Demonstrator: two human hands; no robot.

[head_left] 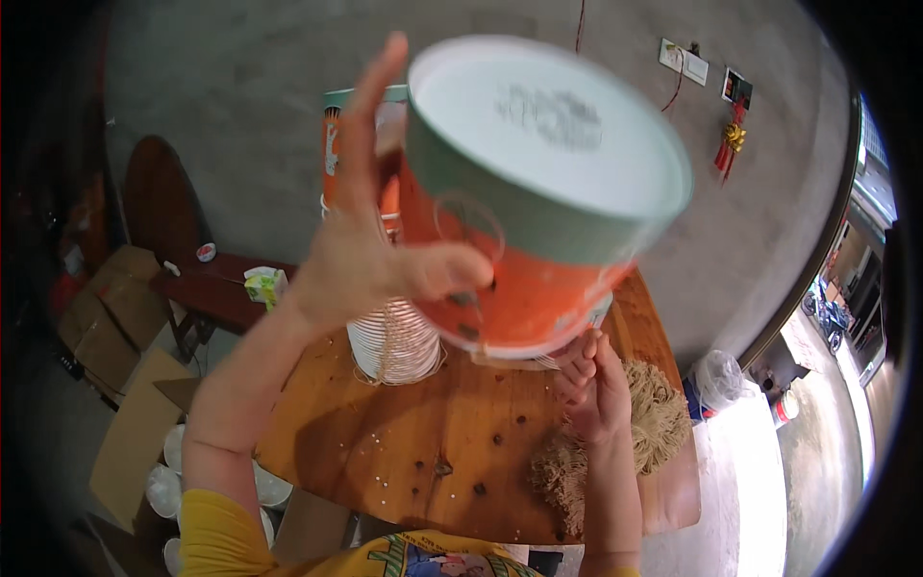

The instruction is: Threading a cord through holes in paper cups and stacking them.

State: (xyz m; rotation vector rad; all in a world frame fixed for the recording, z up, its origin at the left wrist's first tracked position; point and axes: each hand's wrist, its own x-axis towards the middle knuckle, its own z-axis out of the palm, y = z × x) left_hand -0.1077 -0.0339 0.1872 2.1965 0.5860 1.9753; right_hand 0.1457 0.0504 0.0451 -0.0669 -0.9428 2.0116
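A large orange paper bucket (538,298) with a green band is raised above the table, tilted so that its white round end (548,125) shows. My left hand (385,250) grips its left side, thumb across the orange wall and one finger stretched up. My right hand (598,385) is closed at the lower rim, with thin strands by the fingertips; what it pinches is not clear. Behind my left hand stands another orange container (332,144), partly hidden. Below it is a white ribbed stack (394,346) draped with thin tan cords. Bundled tan cord (659,413) lies by my right wrist.
The wooden table (385,462) carries scattered white specks. At the left are an open cardboard box (130,452) with white tubs (163,490) and a dark red bench (226,284) with a tissue pack (264,286). A bagged bin (719,380) stands beyond the table's right edge.
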